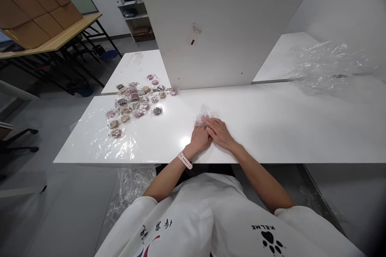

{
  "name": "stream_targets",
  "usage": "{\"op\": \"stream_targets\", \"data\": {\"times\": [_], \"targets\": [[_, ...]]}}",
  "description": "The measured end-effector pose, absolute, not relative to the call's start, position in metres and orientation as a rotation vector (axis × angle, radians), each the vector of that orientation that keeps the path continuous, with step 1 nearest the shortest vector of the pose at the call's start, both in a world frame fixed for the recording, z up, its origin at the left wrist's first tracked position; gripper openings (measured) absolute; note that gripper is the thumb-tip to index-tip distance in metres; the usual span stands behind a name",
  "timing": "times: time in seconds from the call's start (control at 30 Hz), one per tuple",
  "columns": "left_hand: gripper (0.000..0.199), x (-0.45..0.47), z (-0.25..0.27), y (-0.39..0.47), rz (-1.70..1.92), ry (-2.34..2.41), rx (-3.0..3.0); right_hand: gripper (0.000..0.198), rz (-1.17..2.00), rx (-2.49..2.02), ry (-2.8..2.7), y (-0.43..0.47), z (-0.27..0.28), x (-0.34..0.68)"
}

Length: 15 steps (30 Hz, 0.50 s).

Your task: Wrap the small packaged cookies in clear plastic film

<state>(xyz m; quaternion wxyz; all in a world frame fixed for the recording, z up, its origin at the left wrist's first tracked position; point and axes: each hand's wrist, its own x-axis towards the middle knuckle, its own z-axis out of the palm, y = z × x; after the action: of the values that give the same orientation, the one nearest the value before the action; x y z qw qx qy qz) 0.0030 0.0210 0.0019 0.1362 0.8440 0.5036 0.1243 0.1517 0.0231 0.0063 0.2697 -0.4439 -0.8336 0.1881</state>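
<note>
Head view: in front of the upright white panel [220, 40], the left hand [201, 138] and right hand [221, 131] meet at crinkled clear plastic [207, 109], probably for steadiness; overlapping fingers hide whether either pinches it. Wrapped round pieces [134, 97] spread left of the panel's base, perhaps for easy reach; loose film [328, 68] heaps to its right.

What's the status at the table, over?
Left hand, right hand together at clear plastic wrapper. Any contents unclear. Cookie-like wrapped discs lie left, out of the way.
</note>
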Motion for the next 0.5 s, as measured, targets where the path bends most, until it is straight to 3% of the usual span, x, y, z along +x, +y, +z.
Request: {"op": "stream_targets", "data": {"times": [0.17, 0.4, 0.5], "targets": [[0.023, -0.026, 0.008, 0.011, 0.671, 1.358, 2.351, 0.055, 0.546, -1.109, -2.366, 0.025, -0.004, 0.163], [0.051, -0.046, 0.017, 0.021, 0.659, 1.115, 2.512, 0.043, 0.474, -1.016, -2.431, 0.034, -0.008, 0.176], [0.044, -0.05, 0.016, 0.037, 0.689, 1.141, 2.372, 0.04, 0.416, -1.062, -2.352, 0.038, -0.008, 0.173]]}}
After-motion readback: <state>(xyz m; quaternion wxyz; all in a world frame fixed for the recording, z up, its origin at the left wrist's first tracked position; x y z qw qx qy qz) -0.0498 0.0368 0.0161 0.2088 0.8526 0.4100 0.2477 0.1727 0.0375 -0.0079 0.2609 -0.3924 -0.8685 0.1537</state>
